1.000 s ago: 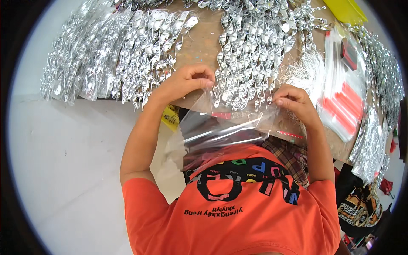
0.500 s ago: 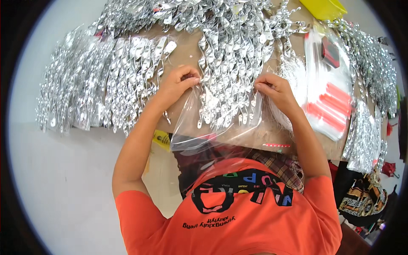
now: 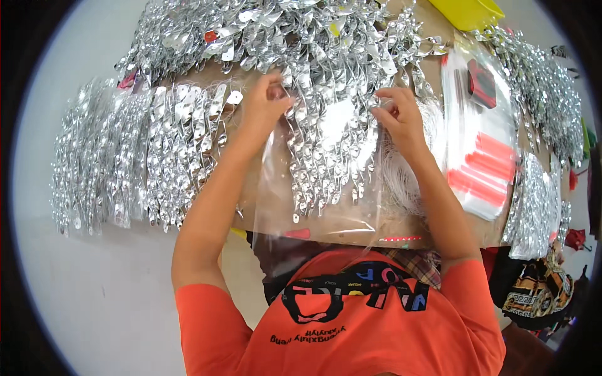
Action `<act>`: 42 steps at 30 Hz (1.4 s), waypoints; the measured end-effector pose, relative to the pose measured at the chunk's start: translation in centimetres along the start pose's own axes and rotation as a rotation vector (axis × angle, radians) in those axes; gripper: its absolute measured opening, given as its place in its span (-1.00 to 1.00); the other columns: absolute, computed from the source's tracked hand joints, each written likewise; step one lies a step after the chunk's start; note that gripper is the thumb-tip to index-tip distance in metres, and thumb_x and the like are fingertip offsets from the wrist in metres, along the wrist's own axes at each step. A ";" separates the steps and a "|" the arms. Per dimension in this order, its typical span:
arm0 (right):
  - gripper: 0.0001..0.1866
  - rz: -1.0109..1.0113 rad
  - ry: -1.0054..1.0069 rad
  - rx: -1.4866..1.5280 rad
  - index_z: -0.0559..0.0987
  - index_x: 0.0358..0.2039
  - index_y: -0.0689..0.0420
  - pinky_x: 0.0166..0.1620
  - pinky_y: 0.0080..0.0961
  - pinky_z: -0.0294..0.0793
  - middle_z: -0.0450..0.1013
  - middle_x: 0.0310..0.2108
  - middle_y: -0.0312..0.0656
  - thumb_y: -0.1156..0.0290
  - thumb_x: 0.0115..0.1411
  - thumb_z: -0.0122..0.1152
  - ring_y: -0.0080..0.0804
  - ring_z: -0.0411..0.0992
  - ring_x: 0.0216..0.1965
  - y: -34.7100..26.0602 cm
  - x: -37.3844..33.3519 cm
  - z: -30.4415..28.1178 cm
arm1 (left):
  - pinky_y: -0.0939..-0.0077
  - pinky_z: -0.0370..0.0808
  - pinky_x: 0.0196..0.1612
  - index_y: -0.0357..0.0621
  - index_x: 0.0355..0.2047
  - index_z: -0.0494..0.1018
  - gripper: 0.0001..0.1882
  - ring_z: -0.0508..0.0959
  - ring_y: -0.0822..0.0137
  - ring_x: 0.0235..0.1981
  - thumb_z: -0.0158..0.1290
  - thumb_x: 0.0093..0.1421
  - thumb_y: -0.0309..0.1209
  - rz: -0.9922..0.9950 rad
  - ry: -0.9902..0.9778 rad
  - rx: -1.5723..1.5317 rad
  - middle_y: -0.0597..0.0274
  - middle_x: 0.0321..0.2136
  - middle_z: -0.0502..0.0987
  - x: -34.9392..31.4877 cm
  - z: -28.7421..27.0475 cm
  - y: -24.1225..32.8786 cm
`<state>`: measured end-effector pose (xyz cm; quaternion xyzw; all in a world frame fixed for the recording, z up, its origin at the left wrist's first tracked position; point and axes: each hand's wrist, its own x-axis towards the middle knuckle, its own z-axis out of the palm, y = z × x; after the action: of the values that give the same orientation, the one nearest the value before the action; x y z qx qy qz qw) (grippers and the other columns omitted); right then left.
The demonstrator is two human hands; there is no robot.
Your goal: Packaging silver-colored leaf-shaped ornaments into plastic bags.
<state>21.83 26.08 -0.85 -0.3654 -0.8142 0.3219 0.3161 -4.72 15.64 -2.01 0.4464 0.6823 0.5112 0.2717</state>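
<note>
Two hands face each other across my remote view: the left hand at the left side of the silver strips, the right hand at the right side. Both have thumb and fingers bent with a gap between; the left is blurred, and I cannot tell whether either grips anything. The clear bag is between them, running from about the fingertips down to roughly the near edge of the table. I take their spacing to suit the bag's width, so that it lies spread rather than bunched. The strips run near to far, probably to avoid tangling; glare hides from me whether the bag lies over or around them. White cord sits just to the right. Farther right, red-ended packets lie stacked, and I judge that the red block on top weighs them down. At the left, bundles lie side by side, which I read as keeping them flat.
</note>
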 end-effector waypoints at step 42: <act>-0.69 -0.411 -0.141 -0.405 0.59 -0.14 -0.03 -0.20 -0.33 0.47 0.52 -0.27 -0.17 0.50 0.08 0.10 -0.14 0.49 -0.27 -1.6 3.4 3.0 | 0.46 0.47 -0.08 -0.22 0.07 0.22 -0.44 0.53 0.35 -0.16 0.19 0.08 -0.49 -0.374 -0.239 -0.240 0.11 -0.18 0.51 -14.6 -2.6 1.7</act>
<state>17.18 27.08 -0.46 -0.2253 -0.9387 0.1070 0.2379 0.31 1.68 -0.76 0.3343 0.6505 0.4731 0.4912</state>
